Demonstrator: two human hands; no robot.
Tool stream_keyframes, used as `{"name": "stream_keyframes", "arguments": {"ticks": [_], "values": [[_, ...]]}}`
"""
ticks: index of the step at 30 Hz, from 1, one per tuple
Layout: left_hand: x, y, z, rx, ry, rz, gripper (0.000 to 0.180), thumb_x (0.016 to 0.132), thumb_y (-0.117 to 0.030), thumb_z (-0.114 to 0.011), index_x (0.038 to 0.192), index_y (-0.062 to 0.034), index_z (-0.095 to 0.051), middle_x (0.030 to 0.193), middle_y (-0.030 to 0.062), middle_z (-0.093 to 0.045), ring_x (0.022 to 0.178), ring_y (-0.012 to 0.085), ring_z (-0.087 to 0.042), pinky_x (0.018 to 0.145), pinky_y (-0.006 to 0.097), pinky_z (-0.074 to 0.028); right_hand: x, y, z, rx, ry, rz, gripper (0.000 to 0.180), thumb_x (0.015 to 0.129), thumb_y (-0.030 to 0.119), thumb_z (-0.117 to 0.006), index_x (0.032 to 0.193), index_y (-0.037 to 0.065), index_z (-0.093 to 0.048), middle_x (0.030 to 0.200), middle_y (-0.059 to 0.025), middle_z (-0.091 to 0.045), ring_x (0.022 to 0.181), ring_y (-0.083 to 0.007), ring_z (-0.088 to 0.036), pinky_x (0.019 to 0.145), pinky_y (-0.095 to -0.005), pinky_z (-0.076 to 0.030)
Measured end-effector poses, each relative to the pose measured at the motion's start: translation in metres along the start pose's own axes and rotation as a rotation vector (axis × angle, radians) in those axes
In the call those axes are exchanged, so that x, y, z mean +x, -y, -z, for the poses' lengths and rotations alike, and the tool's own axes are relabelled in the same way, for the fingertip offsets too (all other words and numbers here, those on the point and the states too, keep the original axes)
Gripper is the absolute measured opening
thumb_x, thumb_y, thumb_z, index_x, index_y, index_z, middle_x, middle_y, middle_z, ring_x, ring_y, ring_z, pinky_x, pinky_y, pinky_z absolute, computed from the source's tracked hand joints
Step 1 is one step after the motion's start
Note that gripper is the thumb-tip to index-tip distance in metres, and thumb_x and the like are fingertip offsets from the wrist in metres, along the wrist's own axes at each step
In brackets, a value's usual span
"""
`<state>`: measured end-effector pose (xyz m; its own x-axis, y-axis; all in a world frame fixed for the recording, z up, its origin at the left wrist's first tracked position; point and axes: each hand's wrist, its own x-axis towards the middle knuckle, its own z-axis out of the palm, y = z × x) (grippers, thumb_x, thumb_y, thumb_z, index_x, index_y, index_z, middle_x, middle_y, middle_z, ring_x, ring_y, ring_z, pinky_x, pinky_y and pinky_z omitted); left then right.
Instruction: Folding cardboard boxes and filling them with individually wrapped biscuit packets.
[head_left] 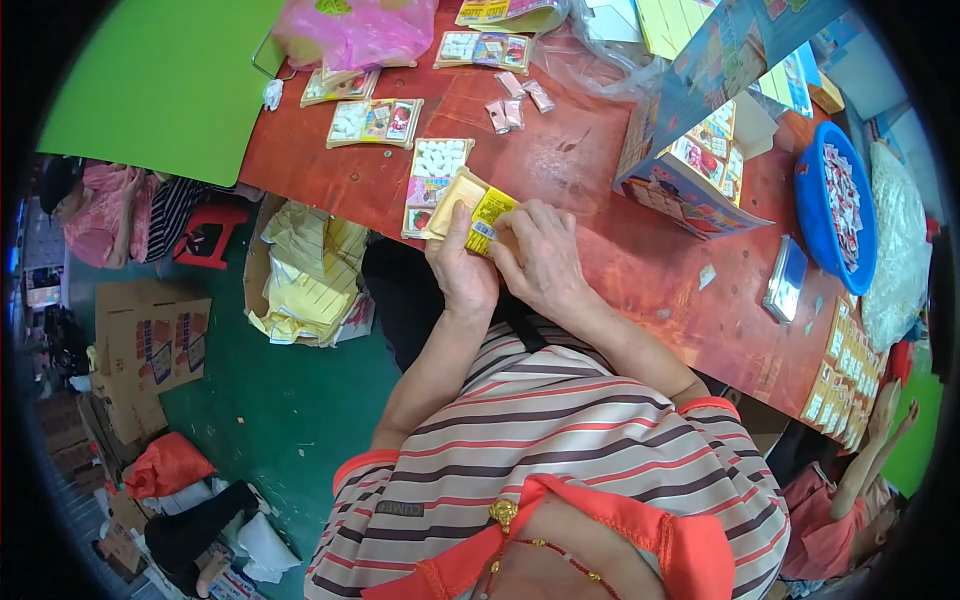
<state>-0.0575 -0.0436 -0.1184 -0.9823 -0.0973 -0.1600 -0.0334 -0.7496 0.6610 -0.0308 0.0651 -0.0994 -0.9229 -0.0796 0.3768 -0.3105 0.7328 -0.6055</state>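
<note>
Both hands hold a small yellow cardboard tray at the near edge of the reddish-brown table. My left hand grips its left side with the thumb pressed up along the card. My right hand covers its right side, fingers curled over the printed yellow flap. Just behind it lies a filled tray of small white pieces with a printed card, touching or nearly touching the held tray.
More filled trays and a pink plastic bag lie at the table's far left. A printed display box stands to the right, beyond it a blue bowl of small packets. A carton of yellow card sits on the green floor.
</note>
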Motion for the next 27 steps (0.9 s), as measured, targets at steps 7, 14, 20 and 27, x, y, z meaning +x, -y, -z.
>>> {"name": "stream_keyframes", "arguments": {"ticks": [7, 14, 20, 27], "values": [[0.002, -0.002, 0.0059, 0.038, -0.013, -0.027, 0.035, 0.096, -0.018, -0.058, 0.125, 0.0018, -0.053, 0.114, 0.0082, -0.06, 0.1, 0.017, -0.06, 0.088, 0.033, -0.049, 0.0002, 0.0002, -0.0039, 0.099, 0.01, -0.008, 0.014, 0.078, 0.015, -0.068, 0.085, 0.007, -0.058, 0.085, -0.0074, -0.055, 0.085, -0.0256, -0.055, 0.08, -0.039, -0.035], [0.0004, -0.0025, 0.0085, 0.008, -0.027, -0.016, 0.035, 0.096, -0.018, -0.059, 0.125, 0.0012, -0.053, 0.112, 0.0079, -0.06, 0.097, 0.0171, -0.061, 0.085, 0.033, -0.05, -0.0011, -0.0016, -0.0031, 0.046, -0.004, 0.117, 0.016, 0.077, 0.016, -0.069, 0.086, 0.007, -0.059, 0.085, -0.0073, -0.055, 0.083, -0.0255, -0.055, 0.08, -0.0392, -0.034], [-0.0004, -0.0047, 0.0058, 0.019, -0.041, -0.006, 0.035, 0.096, -0.017, -0.059, 0.124, 0.0012, -0.054, 0.112, 0.0081, -0.06, 0.097, 0.0175, -0.062, 0.084, 0.033, -0.051, 0.0022, 0.0056, -0.001, -0.031, 0.037, 0.098, 0.017, 0.076, 0.017, -0.07, 0.085, 0.008, -0.058, 0.085, -0.0069, -0.055, 0.083, -0.0249, -0.055, 0.081, -0.0404, -0.033], [-0.0008, -0.0051, 0.0047, 0.048, -0.041, -0.013, 0.034, 0.095, -0.018, -0.059, 0.123, 0.0007, -0.055, 0.111, 0.0075, -0.061, 0.095, 0.0174, -0.062, 0.083, 0.033, -0.052, 0.0019, 0.006, -0.0001, 0.027, 0.031, 0.168, 0.017, 0.076, 0.011, -0.07, 0.085, 0.009, -0.056, 0.081, -0.0066, -0.055, 0.08, -0.0253, -0.056, 0.079, -0.0396, -0.034]]}}
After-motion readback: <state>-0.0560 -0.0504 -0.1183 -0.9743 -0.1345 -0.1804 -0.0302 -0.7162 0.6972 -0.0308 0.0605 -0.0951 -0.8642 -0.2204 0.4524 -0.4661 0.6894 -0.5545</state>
